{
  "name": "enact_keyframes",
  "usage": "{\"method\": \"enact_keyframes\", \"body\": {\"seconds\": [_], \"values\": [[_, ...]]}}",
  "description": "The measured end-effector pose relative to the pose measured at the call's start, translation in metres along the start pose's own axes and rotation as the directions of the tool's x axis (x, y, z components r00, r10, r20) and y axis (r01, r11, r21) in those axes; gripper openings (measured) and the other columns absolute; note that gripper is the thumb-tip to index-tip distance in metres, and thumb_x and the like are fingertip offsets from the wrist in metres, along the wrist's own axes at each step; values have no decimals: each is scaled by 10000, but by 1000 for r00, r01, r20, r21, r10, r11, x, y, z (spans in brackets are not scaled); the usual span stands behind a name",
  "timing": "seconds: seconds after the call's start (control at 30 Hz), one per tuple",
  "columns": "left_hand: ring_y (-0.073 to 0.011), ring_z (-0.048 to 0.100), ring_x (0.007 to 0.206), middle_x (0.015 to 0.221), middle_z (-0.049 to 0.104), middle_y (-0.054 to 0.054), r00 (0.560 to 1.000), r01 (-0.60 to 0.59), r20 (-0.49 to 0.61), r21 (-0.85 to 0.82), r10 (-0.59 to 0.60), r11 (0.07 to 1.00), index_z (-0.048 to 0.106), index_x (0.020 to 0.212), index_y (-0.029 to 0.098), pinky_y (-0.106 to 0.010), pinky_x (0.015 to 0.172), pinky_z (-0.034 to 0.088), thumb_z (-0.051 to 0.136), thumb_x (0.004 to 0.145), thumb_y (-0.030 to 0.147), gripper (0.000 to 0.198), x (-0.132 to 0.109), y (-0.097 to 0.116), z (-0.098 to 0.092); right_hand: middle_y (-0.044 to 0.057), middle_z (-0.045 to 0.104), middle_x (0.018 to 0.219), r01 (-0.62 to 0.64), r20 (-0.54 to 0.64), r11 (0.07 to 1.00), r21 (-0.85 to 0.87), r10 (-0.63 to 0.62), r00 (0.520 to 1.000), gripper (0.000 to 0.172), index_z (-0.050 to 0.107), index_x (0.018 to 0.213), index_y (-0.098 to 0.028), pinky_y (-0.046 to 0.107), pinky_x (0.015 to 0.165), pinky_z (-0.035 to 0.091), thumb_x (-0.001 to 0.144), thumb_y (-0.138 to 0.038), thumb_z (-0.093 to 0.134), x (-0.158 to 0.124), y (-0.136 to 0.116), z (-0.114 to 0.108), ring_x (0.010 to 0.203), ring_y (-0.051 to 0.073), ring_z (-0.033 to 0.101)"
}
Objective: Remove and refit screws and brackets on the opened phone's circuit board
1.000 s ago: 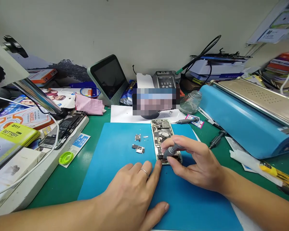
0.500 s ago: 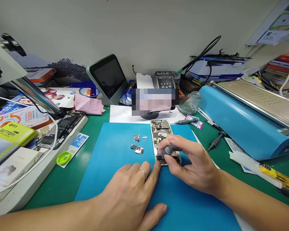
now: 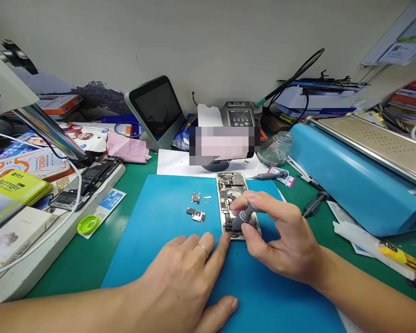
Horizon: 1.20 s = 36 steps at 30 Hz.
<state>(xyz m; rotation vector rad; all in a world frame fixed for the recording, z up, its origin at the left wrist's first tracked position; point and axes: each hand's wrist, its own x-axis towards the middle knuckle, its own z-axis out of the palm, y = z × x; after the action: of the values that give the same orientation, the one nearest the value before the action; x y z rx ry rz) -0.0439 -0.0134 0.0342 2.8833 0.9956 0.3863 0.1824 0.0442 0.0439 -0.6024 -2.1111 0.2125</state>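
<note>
An opened phone [image 3: 233, 193] with its inner parts bare lies on a blue mat [image 3: 152, 217]. My right hand [image 3: 280, 231] grips a grey screwdriver [image 3: 241, 219] between thumb and fingers, tilted over the lower part of the phone; its tip is hidden. With fingers stretched out, my left hand [image 3: 190, 266] lies flat on the mat, and its index fingertip touches the phone's bottom left corner. Left of the phone rest a small metal part [image 3: 196, 198], a black and silver bracket [image 3: 196, 214] and a tiny white piece [image 3: 207, 197]. Tiny dark specks lie just below the phone.
Beyond the phone lie another screwdriver [image 3: 268, 175] and a glass jar [image 3: 275, 148]. A blue machine [image 3: 353, 180] stands at the right, near a yellow cutter [image 3: 402, 261]. On the left are a green lid [image 3: 88, 224] and a microscope post [image 3: 55, 134].
The view has shifted slightly. The screwdriver stays over the phone's lower part, with the right-hand fingers moved a little around it. My left hand still touches the phone's corner.
</note>
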Motion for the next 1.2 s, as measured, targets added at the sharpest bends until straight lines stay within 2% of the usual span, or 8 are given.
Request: {"method": "enact_keyframes", "body": {"seconds": [0.1, 0.23, 0.43, 0.57, 0.73, 0.97, 1.1, 1.2], "values": [[-265, 720, 775, 1013, 718, -140, 1000, 3, -9, 1, -3, 1000, 590, 1426, 28, -428, 647, 649, 564, 1017, 510, 632, 0, -1, 0, 41, 769, 1024, -26, 4, 1000, 8, 26, 1000, 570, 529, 1397, -282, 341, 839, 686, 896, -84, 714, -1, 1, 0, 954, 211, 787], [-275, 716, 812, 1005, 710, -126, 1000, 3, -22, -2, -3, 1000, 556, 1456, 34, -418, 632, 639, 609, 988, 515, 673, -1, -2, 3, 66, 775, 1096, 4, -18, 1000, -3, -4, 1000, 677, 476, 1488, -279, 357, 840, 693, 883, -13, 620, -1, 0, 1, 972, 219, 791], [-273, 690, 798, 958, 707, -90, 995, -6, -103, 21, 8, 1000, 656, 1306, 82, -406, 588, 604, 683, 922, 572, 623, -2, -3, 11, 84, 763, 1099, 5, 22, 1000, -10, -4, 1000, 634, 468, 1488, -249, 366, 893, 695, 915, -75, 678, -4, -2, 0, 997, 218, 783], [-261, 678, 818, 987, 716, -100, 990, -25, -135, 46, 31, 999, 618, 1371, 42, -407, 633, 605, 677, 929, 583, 701, -2, -3, 12, 93, 757, 1129, 5, 3, 1000, -11, -5, 1000, 662, 463, 1499, -236, 372, 900, 689, 890, -12, 593, -4, -2, -1, 1019, 223, 778], [-257, 650, 796, 939, 706, -82, 987, -40, -153, 78, 52, 996, 661, 1300, 59, -410, 630, 558, 655, 944, 613, 659, 0, -4, 13, 89, 767, 1095, -8, 25, 1000, -30, 9, 1000, 600, 488, 1455, -232, 365, 899, 693, 909, -70, 677, -3, -2, -1, 1005, 228, 786], [-243, 616, 805, 942, 691, -83, 982, -40, -180, 86, 55, 996, 641, 1342, 46, -395, 667, 506, 610, 979, 612, 673, 3, -5, 14, 116, 754, 1159, 19, 2, 1000, -22, -19, 1000, 661, 450, 1498, -213, 386, 914, 689, 887, -24, 617, -4, 0, 1, 1045, 237, 777], [-253, 614, 831, 974, 687, -97, 988, -37, -149, 38, 42, 999, 630, 1365, 32, -409, 698, 515, 623, 978, 566, 660, 1, -5, 10, 73, 765, 1086, 11, -6, 1000, -25, -11, 1000, 663, 461, 1496, -245, 353, 857, 694, 899, -48, 671, -4, 1, 0, 913, 205, 788], [-268, 622, 850, 995, 683, -108, 995, -19, -94, 6, 19, 1000, 604, 1414, 24, -425, 700, 519, 621, 984, 539, 671, -1, -4, 6, 92, 751, 1156, -29, -5, 1000, -9, 29, 1000, 709, 435, 1540, -244, 325, 813, 692, 890, -9, 594, -5, 1, -1, 937, 199, 783]]}}
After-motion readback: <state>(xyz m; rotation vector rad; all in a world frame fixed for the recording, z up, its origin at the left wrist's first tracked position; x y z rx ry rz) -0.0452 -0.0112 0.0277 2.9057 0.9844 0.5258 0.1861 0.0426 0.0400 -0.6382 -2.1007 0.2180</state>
